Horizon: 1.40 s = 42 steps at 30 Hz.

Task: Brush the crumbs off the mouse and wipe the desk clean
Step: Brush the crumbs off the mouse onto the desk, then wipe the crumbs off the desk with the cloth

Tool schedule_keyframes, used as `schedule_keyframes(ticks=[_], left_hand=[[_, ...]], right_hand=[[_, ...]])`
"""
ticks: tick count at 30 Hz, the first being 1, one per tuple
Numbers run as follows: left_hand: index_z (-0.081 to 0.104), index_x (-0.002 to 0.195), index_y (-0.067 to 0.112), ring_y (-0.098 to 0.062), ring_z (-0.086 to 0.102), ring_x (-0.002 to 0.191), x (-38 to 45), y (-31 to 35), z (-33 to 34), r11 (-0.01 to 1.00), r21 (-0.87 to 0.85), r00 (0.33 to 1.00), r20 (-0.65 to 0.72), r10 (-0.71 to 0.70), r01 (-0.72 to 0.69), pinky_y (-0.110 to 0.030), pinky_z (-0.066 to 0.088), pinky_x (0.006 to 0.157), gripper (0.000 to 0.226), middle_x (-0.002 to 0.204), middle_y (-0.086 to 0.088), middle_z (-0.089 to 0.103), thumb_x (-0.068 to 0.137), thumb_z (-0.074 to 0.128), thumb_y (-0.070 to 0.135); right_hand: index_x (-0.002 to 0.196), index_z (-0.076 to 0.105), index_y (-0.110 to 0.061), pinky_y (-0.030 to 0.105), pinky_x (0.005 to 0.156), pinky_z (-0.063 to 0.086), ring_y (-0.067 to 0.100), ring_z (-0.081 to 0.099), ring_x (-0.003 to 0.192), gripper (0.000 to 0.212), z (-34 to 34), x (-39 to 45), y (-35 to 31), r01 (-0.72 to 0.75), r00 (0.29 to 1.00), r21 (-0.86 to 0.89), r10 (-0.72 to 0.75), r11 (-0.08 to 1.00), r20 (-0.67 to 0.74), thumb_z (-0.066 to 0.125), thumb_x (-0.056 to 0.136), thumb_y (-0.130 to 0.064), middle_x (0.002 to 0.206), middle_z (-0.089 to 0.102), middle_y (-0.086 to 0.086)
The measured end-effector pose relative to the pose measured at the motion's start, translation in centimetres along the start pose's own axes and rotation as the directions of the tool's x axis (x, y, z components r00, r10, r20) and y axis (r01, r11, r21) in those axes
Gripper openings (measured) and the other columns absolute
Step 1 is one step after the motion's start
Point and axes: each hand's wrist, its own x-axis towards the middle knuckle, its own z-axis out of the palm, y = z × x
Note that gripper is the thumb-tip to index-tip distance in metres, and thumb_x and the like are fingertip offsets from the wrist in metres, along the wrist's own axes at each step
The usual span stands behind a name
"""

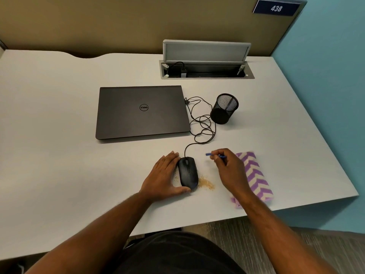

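Note:
A black wired mouse [188, 172] lies on the white desk [59, 155] near the front edge. My left hand [164, 175] holds it from the left, fingers straight along its side and thumb at its rear end. A patch of tan crumbs [206, 183] lies just right of the mouse, and a few more sit at its left. My right hand [229, 169] hovers to the right of the mouse and pinches a thin blue brush [214, 154] whose tip points left. A purple and cream zigzag cloth [254, 175] lies folded under and beside my right forearm.
A shut dark laptop [142, 111] lies behind the mouse, with the mouse cable [203, 123] looped at its right. A black mesh pen cup [225, 108] stands right of the cable. An open cable hatch [206, 62] sits at the back. Some crumbs lie on the floor [206, 227].

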Motion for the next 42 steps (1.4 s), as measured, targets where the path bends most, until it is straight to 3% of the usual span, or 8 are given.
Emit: schedule_keyframes(ticks=[2, 5, 10, 13, 18, 24, 33, 42], left_hand=[[0.019, 0.160, 0.019, -0.008, 0.003, 0.155, 0.0, 0.0, 0.0, 1.000, 0.002, 1.000, 0.001, 0.005, -0.005, -0.033, 0.003, 0.127, 0.121, 0.169, 0.005, 0.012, 0.072, 0.056, 0.092], [0.019, 0.161, 0.018, -0.008, 0.003, 0.155, 0.0, -0.1, 0.1, 1.000, 0.010, 1.000, -0.004, 0.009, -0.009, -0.033, 0.003, 0.127, 0.121, 0.169, 0.004, 0.013, 0.072, 0.055, 0.092], [0.018, 0.161, 0.019, -0.008, 0.004, 0.155, 0.0, -0.1, 0.1, 1.000, 0.008, 1.000, 0.002, 0.005, -0.005, -0.036, 0.007, 0.128, 0.122, 0.169, 0.005, 0.012, 0.071, 0.053, 0.094], [0.017, 0.161, 0.020, -0.008, 0.004, 0.155, 0.0, -0.1, 0.1, 1.000, 0.005, 1.000, 0.010, -0.004, 0.004, -0.036, 0.008, 0.128, 0.122, 0.169, 0.006, 0.011, 0.071, 0.052, 0.095], [0.017, 0.161, 0.021, -0.008, 0.004, 0.155, 0.0, -0.2, 0.1, 1.000, 0.004, 1.000, 0.013, -0.012, 0.011, -0.035, 0.007, 0.127, 0.122, 0.169, 0.006, 0.011, 0.071, 0.053, 0.094], [0.019, 0.161, 0.021, -0.008, 0.004, 0.155, 0.1, -0.1, 0.2, 1.000, 0.011, 1.000, 0.008, -0.006, 0.006, -0.037, 0.009, 0.128, 0.121, 0.169, 0.006, 0.012, 0.071, 0.052, 0.095], [0.019, 0.161, 0.021, -0.006, 0.003, 0.155, 0.0, -0.2, 0.3, 1.000, 0.018, 1.000, 0.008, -0.012, 0.012, -0.037, 0.010, 0.128, 0.120, 0.169, 0.007, 0.011, 0.071, 0.053, 0.094], [0.018, 0.161, 0.021, -0.005, 0.001, 0.154, 0.0, -0.1, 0.2, 1.000, 0.025, 1.000, 0.012, -0.012, 0.012, -0.035, 0.008, 0.128, 0.120, 0.169, 0.008, 0.010, 0.071, 0.052, 0.095]], right_hand=[[0.119, 0.065, -0.014, 0.018, 0.089, 0.046, 0.014, 0.062, 0.105, 0.023, -0.6, 1.1, -0.2, 0.035, 0.998, -0.067, -0.038, 0.997, -0.046, 0.058, 0.098, -0.022, 0.120, 0.068, 0.003], [0.124, 0.066, -0.009, 0.017, 0.096, 0.040, 0.016, 0.061, 0.111, 0.028, -1.3, 2.9, -0.1, 0.071, 0.997, -0.203, -0.073, 0.977, -0.005, 0.059, 0.098, -0.016, 0.126, 0.066, 0.005], [0.131, 0.064, -0.012, 0.032, 0.112, 0.041, 0.020, 0.060, 0.122, 0.033, -1.3, 5.1, 1.0, 0.074, 0.997, -0.281, -0.076, 0.957, 0.001, 0.057, 0.099, -0.020, 0.134, 0.064, 0.004], [0.136, 0.060, -0.013, 0.033, 0.115, 0.036, 0.020, 0.058, 0.126, 0.039, -0.8, 6.2, 1.4, 0.032, 0.999, -0.352, -0.026, 0.935, 0.022, 0.056, 0.099, -0.024, 0.139, 0.060, 0.003], [0.142, 0.052, -0.011, 0.030, 0.114, 0.034, 0.020, 0.052, 0.133, 0.043, 0.2, 6.2, 3.0, 0.139, 0.984, -0.511, -0.060, 0.848, 0.167, 0.053, 0.101, -0.024, 0.147, 0.053, 0.004], [0.148, 0.042, -0.007, 0.030, 0.117, 0.030, 0.020, 0.043, 0.141, 0.050, 0.5, 6.2, 4.0, 0.211, 0.974, -0.627, -0.105, 0.750, 0.202, 0.050, 0.102, -0.027, 0.154, 0.044, 0.007], [0.153, 0.028, -0.006, 0.031, 0.117, 0.029, 0.022, 0.034, 0.147, 0.054, 0.7, 7.8, 3.0, 0.128, 0.979, -0.687, 0.020, 0.715, 0.203, 0.041, 0.105, -0.028, 0.162, 0.027, 0.008], [0.150, 0.034, -0.003, 0.032, 0.117, 0.029, 0.024, 0.036, 0.144, 0.050, -0.3, 9.3, 3.0, 0.189, 0.958, -0.647, 0.005, 0.739, 0.286, 0.040, 0.105, -0.026, 0.162, 0.028, 0.009]])
